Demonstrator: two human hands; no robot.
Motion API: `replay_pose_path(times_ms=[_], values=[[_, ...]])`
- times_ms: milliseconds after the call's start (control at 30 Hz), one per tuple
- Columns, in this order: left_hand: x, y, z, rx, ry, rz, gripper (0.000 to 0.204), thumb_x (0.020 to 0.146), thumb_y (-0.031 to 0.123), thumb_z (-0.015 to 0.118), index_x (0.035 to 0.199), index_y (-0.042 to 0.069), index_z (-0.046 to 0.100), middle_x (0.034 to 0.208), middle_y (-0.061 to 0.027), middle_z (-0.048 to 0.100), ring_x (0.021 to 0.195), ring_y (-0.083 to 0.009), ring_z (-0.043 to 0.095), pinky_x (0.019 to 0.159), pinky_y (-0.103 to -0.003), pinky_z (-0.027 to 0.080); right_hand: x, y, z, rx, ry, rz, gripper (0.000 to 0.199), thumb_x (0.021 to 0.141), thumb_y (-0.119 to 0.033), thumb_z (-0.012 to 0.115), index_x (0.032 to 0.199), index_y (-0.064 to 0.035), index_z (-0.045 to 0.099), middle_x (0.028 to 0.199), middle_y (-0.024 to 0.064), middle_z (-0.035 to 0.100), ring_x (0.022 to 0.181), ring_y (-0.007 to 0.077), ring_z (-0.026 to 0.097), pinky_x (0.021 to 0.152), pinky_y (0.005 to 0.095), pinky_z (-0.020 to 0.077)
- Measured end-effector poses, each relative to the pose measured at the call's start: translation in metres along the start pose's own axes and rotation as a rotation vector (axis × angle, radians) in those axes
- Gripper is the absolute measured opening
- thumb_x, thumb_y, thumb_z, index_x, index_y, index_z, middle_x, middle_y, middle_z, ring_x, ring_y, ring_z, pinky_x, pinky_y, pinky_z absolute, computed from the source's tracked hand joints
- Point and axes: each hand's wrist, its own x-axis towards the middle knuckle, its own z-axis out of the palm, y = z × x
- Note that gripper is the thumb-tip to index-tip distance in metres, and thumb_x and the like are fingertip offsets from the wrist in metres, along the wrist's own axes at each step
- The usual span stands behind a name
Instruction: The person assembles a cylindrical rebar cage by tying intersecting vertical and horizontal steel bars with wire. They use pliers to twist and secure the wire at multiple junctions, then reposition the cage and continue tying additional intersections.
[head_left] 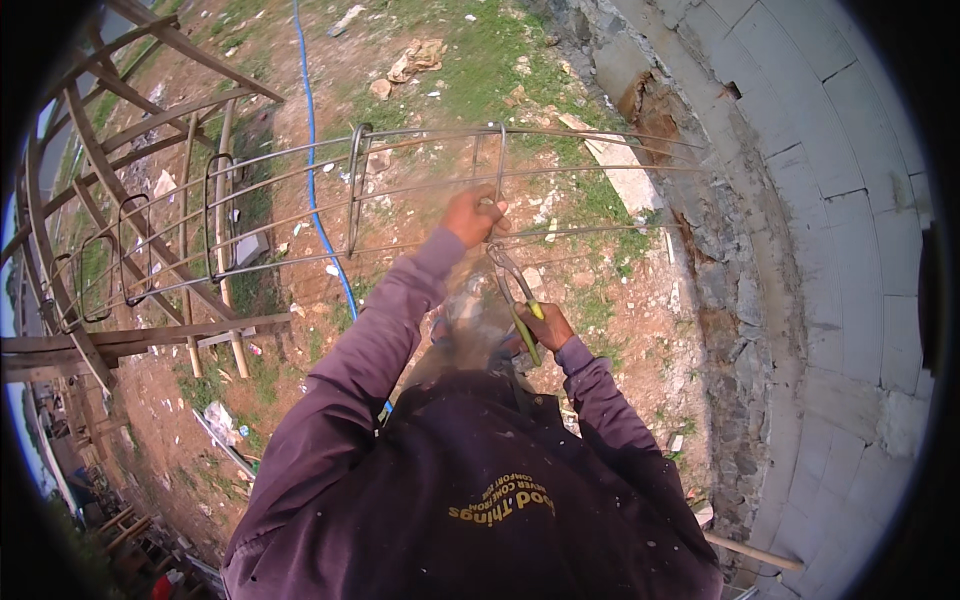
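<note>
Bare dirt below rebar cage. Left hand clenched on a bar; right hand grasping pincers. Pincers could slip off the wire, jabbing knuckles.

Left hand gripping a bar of the rebar cage beside a rectangular stirrup. Right hand closed on the green-handled pincers, jaws up at the bar just below the left hand. Cage lies horizontal on a wooden trestle frame. Blue hose runs across bare soil and grass beneath. Pale block wall along the right.
</note>
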Motion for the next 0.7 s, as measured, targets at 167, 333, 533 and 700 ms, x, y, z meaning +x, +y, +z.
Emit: replay_pose_path(times_ms=[167, 333, 533, 700], values=[[-0.007, -0.001, 0.003, -0.026, 0.009, -0.027, 0.028, 0.096, 0.019, 0.063, 0.113, -0.002, 0.059, 0.084, -0.0147, 0.073, 0.074, -0.0197, 0.071, 0.061, -0.031, 0.053, 0.011, 0.013, 0.022, 0.225, -0.182, -0.391, 0.037, 0.078, -0.017, 0.071, 0.105, -0.0025, 0.051, 0.086, 0.0040, 0.056, 0.069, 0.0155, 0.057, 0.062, 0.0321, 0.0490], [-0.025, 0.024, 0.009, 0.324, 0.173, 0.231, 0.025, 0.096, 0.020, 0.063, 0.108, -0.002, 0.063, 0.088, -0.0141, 0.073, 0.078, -0.0205, 0.071, 0.065, -0.032, 0.055, -0.005, 0.033, 0.019, 0.104, -0.171, -0.131, 0.046, 0.076, -0.015, 0.073, 0.116, -0.0030, 0.055, 0.088, 0.0036, 0.057, 0.077, 0.0154, 0.056, 0.071, 0.0332, 0.0481], [-0.122, 0.036, 0.044, 0.224, 0.364, 0.504, 0.034, 0.100, 0.025, 0.055, 0.117, -0.004, 0.061, 0.100, -0.0139, 0.072, 0.094, -0.0244, 0.069, 0.084, -0.034, 0.053, -0.059, 0.037, -0.003, 0.396, -0.368, -0.088, 0.028, 0.090, -0.017, 0.064, 0.112, -0.0011, 0.058, 0.078, 0.0024, 0.054, 0.063, 0.0124, 0.055, 0.058, 0.0294, 0.0455], [-0.173, -0.006, 0.060, -0.265, 0.084, 0.161, 0.044, 0.101, 0.023, 0.051, 0.136, -0.002, 0.052, 0.138, -0.0149, 0.054, 0.124, -0.0239, 0.055, 0.102, -0.037, 0.043, -0.063, 0.012, -0.014, 0.713, -0.722, 0.033, 0.029, 0.088, -0.012, 0.059, 0.113, 0.0044, 0.058, 0.070, 0.0036, 0.053, 0.059, 0.0140, 0.054, 0.057, 0.0295, 0.0469]])
